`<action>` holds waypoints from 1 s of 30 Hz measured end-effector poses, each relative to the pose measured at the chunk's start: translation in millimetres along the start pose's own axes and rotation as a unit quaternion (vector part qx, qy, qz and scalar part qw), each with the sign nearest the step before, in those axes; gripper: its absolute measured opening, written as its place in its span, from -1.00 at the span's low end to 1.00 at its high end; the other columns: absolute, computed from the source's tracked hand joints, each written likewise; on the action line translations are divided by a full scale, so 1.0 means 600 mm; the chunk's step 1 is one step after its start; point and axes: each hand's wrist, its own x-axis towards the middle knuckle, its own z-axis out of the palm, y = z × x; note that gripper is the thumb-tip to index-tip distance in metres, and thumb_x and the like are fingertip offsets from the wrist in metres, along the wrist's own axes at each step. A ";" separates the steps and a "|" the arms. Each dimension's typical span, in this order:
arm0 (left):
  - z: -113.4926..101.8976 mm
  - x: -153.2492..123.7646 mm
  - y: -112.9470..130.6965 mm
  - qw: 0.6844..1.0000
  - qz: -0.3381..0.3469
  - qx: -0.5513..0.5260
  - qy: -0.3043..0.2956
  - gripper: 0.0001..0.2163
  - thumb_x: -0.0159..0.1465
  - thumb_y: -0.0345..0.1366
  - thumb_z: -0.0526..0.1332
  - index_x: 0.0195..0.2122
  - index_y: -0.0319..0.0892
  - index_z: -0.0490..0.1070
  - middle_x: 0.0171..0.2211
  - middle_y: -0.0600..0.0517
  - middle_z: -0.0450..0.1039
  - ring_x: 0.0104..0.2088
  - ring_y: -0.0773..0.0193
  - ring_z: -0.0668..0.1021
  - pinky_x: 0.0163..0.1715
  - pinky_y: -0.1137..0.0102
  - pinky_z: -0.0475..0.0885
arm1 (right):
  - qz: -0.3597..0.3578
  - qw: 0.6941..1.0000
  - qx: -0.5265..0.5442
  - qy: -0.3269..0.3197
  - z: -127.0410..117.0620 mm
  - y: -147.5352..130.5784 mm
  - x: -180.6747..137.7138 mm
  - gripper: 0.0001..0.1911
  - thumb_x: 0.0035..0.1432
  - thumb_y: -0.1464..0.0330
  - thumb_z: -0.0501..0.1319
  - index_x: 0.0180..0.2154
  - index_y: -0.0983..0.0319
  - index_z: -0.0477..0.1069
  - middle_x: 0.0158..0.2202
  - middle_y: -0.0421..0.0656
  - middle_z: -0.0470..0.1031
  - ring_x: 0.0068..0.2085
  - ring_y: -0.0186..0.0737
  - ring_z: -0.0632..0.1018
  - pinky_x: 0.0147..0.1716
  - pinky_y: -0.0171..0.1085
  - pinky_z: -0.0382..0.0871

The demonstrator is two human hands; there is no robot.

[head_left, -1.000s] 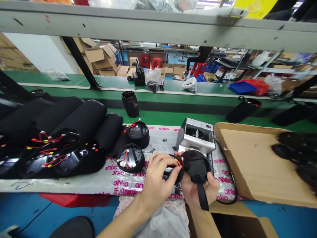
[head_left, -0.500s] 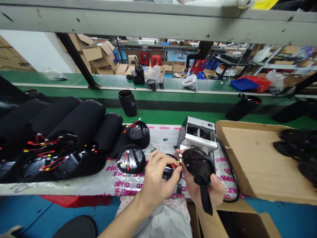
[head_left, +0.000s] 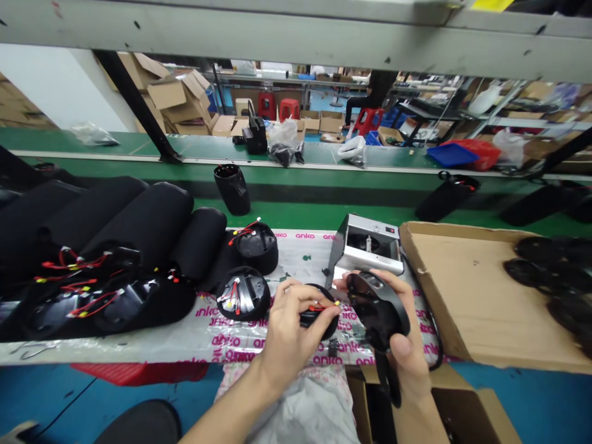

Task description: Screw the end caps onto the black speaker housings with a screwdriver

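Note:
My left hand (head_left: 293,333) is closed in a pinch on thin red wires (head_left: 319,306) with a small pale connector at their end. Behind those fingers a black cylindrical housing (head_left: 329,330) stands on the bench, partly hidden. In my right hand (head_left: 411,333) I hold a round black plastic cap (head_left: 377,311), tilted, its black strap (head_left: 387,382) hanging down. To the left of my hands, an open black housing (head_left: 243,294) shows red and white wires inside. Another wired housing (head_left: 258,243) sits just behind it.
Several black fabric-covered cylinders (head_left: 143,228) lie at the left. Behind my right hand stands a silver machine (head_left: 367,243) with a cable. A cardboard tray (head_left: 467,296) at the right holds black round caps (head_left: 550,265). A metal beam (head_left: 277,43) crosses overhead.
My right hand has turned the cap, so its side now shows more and its face less. My left hand stays in nearly the same place, pinching the wires. The view has shifted slightly.

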 end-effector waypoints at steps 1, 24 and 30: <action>0.003 -0.003 -0.001 1.000 -0.005 -0.006 0.012 -0.79 0.51 -0.32 0.44 -0.02 -0.03 0.40 -0.31 0.12 0.73 -0.23 0.15 0.77 0.04 0.13 0.60 | 0.004 1.000 -0.001 0.001 -0.001 0.001 0.001 -0.20 0.18 -0.14 0.54 0.30 0.07 0.49 0.26 0.09 0.59 0.27 0.39 0.63 0.32 0.32 0.53; 0.010 -0.002 0.018 0.997 -0.011 0.048 0.059 -0.84 0.43 -0.42 0.50 -0.12 -0.06 0.57 -0.23 0.13 0.75 -0.17 0.17 0.75 0.08 0.18 0.37 | 0.004 0.997 0.003 0.072 -0.002 0.040 -0.071 -0.22 0.22 -0.15 0.48 0.31 0.09 0.49 0.35 0.05 0.53 0.33 0.36 0.58 0.40 0.22 0.43; 0.005 0.001 0.020 0.997 0.013 0.072 0.022 -0.84 0.42 -0.44 0.50 -0.08 -0.07 0.61 -0.20 0.11 0.78 -0.12 0.16 0.75 0.14 0.17 0.30 | -0.013 0.999 -0.036 0.022 -0.026 0.017 -0.061 -0.22 0.27 -0.17 0.43 0.34 0.10 0.45 0.35 0.09 0.53 0.34 0.40 0.59 0.35 0.23 0.51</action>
